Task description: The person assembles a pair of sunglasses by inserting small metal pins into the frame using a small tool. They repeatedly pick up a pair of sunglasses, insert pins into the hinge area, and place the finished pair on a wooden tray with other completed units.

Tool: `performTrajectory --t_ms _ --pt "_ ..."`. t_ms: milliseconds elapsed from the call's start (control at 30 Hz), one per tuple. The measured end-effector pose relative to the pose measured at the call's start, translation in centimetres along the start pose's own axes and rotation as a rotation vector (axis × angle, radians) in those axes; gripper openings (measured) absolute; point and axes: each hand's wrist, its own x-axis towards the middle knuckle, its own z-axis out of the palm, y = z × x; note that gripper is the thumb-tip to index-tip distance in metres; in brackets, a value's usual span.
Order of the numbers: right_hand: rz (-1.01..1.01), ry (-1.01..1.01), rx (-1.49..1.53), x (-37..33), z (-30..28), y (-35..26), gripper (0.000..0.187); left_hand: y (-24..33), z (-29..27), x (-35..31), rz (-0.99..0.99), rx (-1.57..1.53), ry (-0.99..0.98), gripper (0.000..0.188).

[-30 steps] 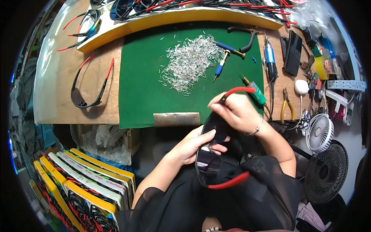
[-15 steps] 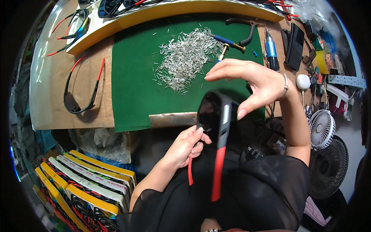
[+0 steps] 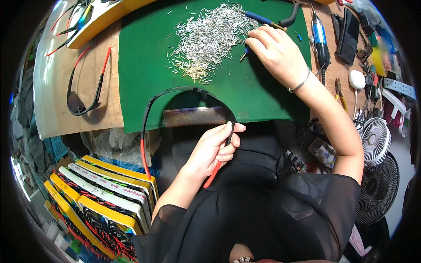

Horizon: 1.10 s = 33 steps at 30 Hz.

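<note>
My left hand (image 3: 215, 147) is closed around one temple of a pair of dark sunglasses (image 3: 169, 91). The frame arches up over the mat's front edge, its other red-tipped temple hanging to the left. At the right of a heap of small metal pins (image 3: 210, 37), my right hand (image 3: 274, 50) has its fingers bent together over a slim blue tool (image 3: 246, 51). Only the tool's lower part and thin tip show; the rest is under the fingers. A second blue tool with a brass end (image 3: 263, 19) lies just beyond the right hand.
A green mat (image 3: 144, 65) covers the bench, with a textured metal strip (image 3: 193, 116) at its front edge. Another pair of sunglasses (image 3: 81, 105) lies left. A blue rotary tool (image 3: 320, 39), pliers (image 3: 338, 90) and fans (image 3: 375, 140) stand right. Packed trays of glasses (image 3: 101, 188) are lower left.
My right hand has left the sunglasses and moved up to the slim tool by the pins, its fingers closing. My left hand has turned the sunglasses so the frame swings out leftward. The view has shifted.
</note>
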Motion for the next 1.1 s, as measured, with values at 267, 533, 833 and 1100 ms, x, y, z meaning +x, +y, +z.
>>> performTrajectory --t_ms 267,533,833,1100 --pt "0.334 0.015 0.393 0.7 -6.1 -2.2 0.011 -1.0 -0.3 0.5 0.074 -0.048 0.049 0.022" --pt "0.637 -0.462 1.059 -6.7 -8.8 -6.9 0.013 -1.9 0.2 1.1 0.176 0.08 0.093 0.027" --pt "0.596 -0.405 1.09 -6.4 -7.1 -7.6 0.013 -2.3 0.5 1.4 0.214 0.078 0.141 0.028" --pt "0.629 -0.373 1.091 -6.2 -7.2 -7.9 0.011 -2.2 0.6 1.3 0.211 0.09 0.148 0.028"
